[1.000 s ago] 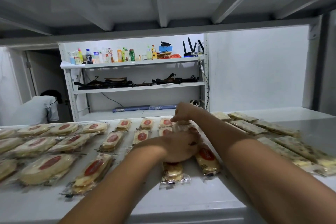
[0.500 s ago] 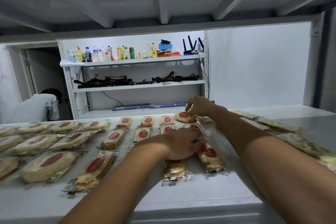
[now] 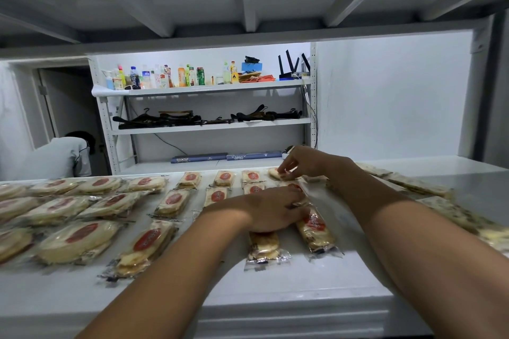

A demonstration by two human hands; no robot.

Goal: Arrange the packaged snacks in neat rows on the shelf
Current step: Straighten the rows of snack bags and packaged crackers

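Observation:
Clear packets of pale round crackers with red oval labels lie in rows on the white shelf (image 3: 275, 283). My right hand (image 3: 305, 161) reaches to the shelf's far edge and pinches a cracker packet (image 3: 275, 172) at the end of the back row. My left hand (image 3: 275, 210) lies palm down on a packet (image 3: 263, 246) in the middle, fingers curved over a neighbouring packet (image 3: 314, 228). Larger packets (image 3: 80, 239) fill the left side.
Speckled flat packets (image 3: 451, 209) lie along the right of the shelf. Behind stands a white rack (image 3: 209, 124) with bottles, hangers and a router. A person in a grey shirt (image 3: 57, 157) bends at the far left. A shelf underside hangs close overhead.
My right hand carried a packet from the middle pile to the far edge and set it at the end of the back row. My left hand stayed on the middle packets.

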